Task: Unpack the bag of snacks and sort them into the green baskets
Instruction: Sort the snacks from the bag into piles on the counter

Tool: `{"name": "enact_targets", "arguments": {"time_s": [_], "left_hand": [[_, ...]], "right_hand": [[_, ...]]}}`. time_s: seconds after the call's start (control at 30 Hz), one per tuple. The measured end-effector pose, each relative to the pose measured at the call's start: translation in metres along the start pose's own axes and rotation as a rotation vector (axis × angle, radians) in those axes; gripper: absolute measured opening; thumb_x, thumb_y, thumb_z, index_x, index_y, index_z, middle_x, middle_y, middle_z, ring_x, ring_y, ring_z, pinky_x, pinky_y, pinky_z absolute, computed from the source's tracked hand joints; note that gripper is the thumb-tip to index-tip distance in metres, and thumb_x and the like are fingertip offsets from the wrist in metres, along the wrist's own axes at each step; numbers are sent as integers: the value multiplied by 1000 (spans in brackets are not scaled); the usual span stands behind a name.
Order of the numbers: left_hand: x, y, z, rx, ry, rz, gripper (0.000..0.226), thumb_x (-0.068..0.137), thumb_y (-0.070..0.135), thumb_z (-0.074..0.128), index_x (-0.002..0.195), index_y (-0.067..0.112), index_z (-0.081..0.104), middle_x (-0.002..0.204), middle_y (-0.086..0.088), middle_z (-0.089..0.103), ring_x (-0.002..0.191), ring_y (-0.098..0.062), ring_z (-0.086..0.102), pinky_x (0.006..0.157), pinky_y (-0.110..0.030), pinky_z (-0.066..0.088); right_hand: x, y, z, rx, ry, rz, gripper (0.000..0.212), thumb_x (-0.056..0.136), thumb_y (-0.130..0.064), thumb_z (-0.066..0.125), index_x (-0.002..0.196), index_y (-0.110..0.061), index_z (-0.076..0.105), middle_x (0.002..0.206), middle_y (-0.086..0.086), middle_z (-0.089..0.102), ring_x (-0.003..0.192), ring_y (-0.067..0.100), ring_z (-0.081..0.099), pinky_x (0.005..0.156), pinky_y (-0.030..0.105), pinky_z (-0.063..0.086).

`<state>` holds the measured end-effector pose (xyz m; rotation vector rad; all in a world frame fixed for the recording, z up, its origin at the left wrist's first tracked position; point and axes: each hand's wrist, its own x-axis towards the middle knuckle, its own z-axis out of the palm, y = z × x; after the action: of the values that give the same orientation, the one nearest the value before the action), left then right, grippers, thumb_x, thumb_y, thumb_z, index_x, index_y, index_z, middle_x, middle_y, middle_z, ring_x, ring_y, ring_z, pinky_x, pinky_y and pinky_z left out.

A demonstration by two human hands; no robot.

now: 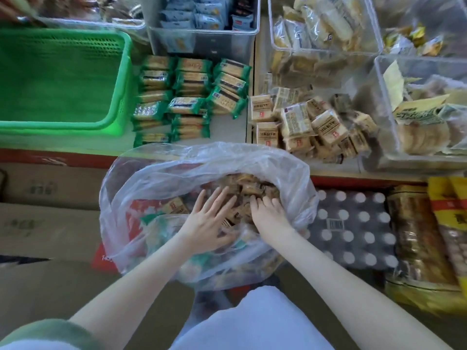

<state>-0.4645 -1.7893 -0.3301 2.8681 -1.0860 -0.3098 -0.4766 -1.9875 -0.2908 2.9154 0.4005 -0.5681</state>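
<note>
Well, one clear bag [161, 178] sits mid-frame with two hands inside. The left hand [212, 219] lies flat, fingers spread, on tan packets [250, 185]. The right hand [268, 210] curls among them, grip unclear. One green basket [63, 79] sits upper left.

Green mesh basket [63, 79], green snack pkts [188, 97], tan pkts [303, 125], clear plastic bag [202, 160], white-dotted grey pack [353, 223].
</note>
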Motion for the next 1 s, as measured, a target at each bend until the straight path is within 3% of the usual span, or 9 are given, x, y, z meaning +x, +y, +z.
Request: {"name": "enact_targets", "arguments": {"time_s": [0.17,0.3,0.4,0.5,0.57,0.73,0.8,0.9,1.0], "left_hand": [[-4,-8,-12,-32,50,32,89,88,72,31,154,20,1,160,-8,-1,149,-24,-8,117,-49,-8],[9,-15,-36,-141,198,87,82,92,62,36,155,21,4,160,-9,9,149,-25,4,118,-50,-2],[30,-12,-60,-223,271,99,68,98,56,28,153,21,11,159,-10,16,148,-23,8,118,-48,1],[58,-2,-75,-230,331,109,62,99,47,30,151,17,16,156,-16,23,146,-26,14,116,-51,7],[80,5,-79,-215,346,98,63,98,43,35,151,17,15,156,-19,23,145,-29,14,115,-53,9],[129,20,-84,-155,332,13,62,99,46,31,153,21,12,158,-18,16,147,-31,13,115,-60,17],[143,21,-83,-138,331,-1,61,99,46,31,152,21,14,158,-18,16,146,-33,16,113,-61,20],[162,23,-80,-86,310,12,60,99,47,29,153,23,17,158,-20,17,146,-35,15,113,-62,19],[173,27,-78,-59,276,-5,59,100,48,26,153,24,22,158,-18,17,147,-34,12,115,-61,17]], "right_hand": [[-10,4,7,104,156,-18,60,89,-4,50,146,-1,29,133,13,53,123,29,46,104,36,32],[-19,18,-10,530,434,-21,62,80,-4,67,138,-6,45,122,15,60,112,28,58,94,35,47],[-26,38,-47,873,700,49,58,86,-5,64,136,-19,38,117,6,57,101,10,57,85,15,47],[-30,75,-80,1177,866,176,55,89,-1,58,130,-28,32,111,0,51,100,7,56,82,15,49],[-24,108,-89,1216,951,322,50,89,0,56,128,-20,33,113,4,51,100,11,56,81,14,48],[3,185,-87,1189,809,620,39,94,-11,53,131,-14,40,123,1,54,98,11,53,67,-1,36],[18,204,-81,1135,666,641,38,96,-22,50,133,-20,41,123,-3,53,101,13,52,71,7,39],[42,222,-71,914,467,584,41,100,-32,42,138,-18,43,135,8,50,124,26,42,100,37,36],[57,224,-66,755,423,582,45,103,-34,34,140,-11,44,144,10,44,133,28,30,108,41,22]]}}
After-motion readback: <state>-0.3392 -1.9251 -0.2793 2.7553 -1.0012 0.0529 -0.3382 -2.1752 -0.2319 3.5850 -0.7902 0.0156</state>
